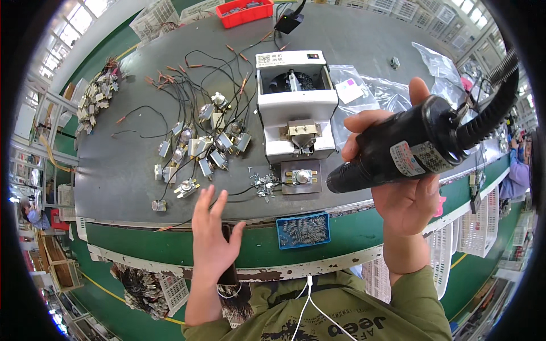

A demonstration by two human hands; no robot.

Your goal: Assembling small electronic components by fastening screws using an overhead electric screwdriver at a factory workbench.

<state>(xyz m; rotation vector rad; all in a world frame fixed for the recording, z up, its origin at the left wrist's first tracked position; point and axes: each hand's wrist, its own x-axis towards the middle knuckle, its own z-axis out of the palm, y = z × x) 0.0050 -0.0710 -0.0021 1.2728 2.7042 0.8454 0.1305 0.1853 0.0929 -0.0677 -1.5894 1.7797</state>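
Observation:
My right hand (401, 207) is raised at the right of the bench, wrapped round a black electric screwdriver (369, 159) that hangs from a coiled spring and a thick black hose. Its tip end points left, toward a small metal part with brass terminals and a round centre (303, 177), which sits on a metal plate (290, 188). Over the bench's front edge, my left hand (215, 244) holds nothing, its fingers apart. Just beyond its fingertips lies another such part (186, 187). A scatter of loose screws (265, 184) lies between that part and the plate.
Behind the plate stands a white screw feeder (298, 105). Several metal parts with black wires (199, 145) are heaped left of it. A blue tray (278, 236) of small metal pieces rests in front. Plastic bags (384, 94) lie at right, a red bin (227, 21) at back.

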